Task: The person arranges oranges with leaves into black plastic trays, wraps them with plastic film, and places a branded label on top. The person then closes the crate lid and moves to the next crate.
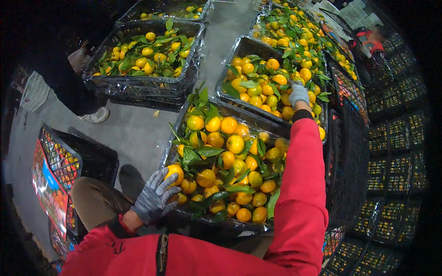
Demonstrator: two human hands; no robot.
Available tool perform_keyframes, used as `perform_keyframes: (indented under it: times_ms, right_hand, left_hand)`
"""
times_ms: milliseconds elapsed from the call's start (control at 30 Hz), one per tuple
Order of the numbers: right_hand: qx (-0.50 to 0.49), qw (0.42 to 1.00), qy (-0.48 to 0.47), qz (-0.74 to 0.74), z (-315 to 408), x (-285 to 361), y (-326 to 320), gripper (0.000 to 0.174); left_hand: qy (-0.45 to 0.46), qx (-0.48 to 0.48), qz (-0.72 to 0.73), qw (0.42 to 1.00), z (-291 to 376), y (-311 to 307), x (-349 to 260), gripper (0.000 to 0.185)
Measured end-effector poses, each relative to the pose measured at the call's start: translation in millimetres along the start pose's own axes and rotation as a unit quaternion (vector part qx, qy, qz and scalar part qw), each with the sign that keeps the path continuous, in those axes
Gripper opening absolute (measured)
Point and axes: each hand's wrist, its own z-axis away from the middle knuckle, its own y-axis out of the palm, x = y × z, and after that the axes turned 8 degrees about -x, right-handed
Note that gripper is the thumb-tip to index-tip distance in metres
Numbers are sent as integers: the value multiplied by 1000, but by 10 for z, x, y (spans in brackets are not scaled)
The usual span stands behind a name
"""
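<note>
My left hand, in a grey knit glove, lies at the left rim of the near crate. Its fingers are spread over an orange mandarin; whether they grip it is hidden. Plastic film lines this crate, which is full of mandarins with green leaves attached. My right arm stretches forward across the crate's right side. The gloved right hand reaches among fruit at the right of a second lined crate. Its fingertips touch a yellow-green mandarin, and their undersides are hidden.
Stacked black crates of leafy mandarins stand at the far left. More leafy fruit lies beyond my right hand. A tilted crate sits by my knee. Someone's shoe is on the floor; another person is far right, near rows of crates.
</note>
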Motion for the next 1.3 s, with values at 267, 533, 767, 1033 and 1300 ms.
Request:
perform_keyframes:
  times_ms: [267, 533, 767, 1033, 1300]
  right_hand:
    - [-118, 746, 70, -652, 925, -96, -671, 30]
    - [195, 833, -213, -473, 3376, 1533, -780, 52]
    - [234, 861, -150, -425, 3577, 1848, -770, 48]
    - [187, 829, -275, -450, 3214, 1651, -771, 31]
    - [-254, 943, 89, -197, 334, 415, -426, 37]
  left_hand:
    - [-2, -7, 4, 1000, 18, -15, -18, 47]
    - [27, -5, 10, 1000, -27, 36, 72, 48]
    - [60, -42, 2, 997, 12, 85, 121, 49]
    - [53, 25, -18, 998, -42, -35, 36, 63]
    - [37, 35, 5, 999, -25, -68, 0, 48]
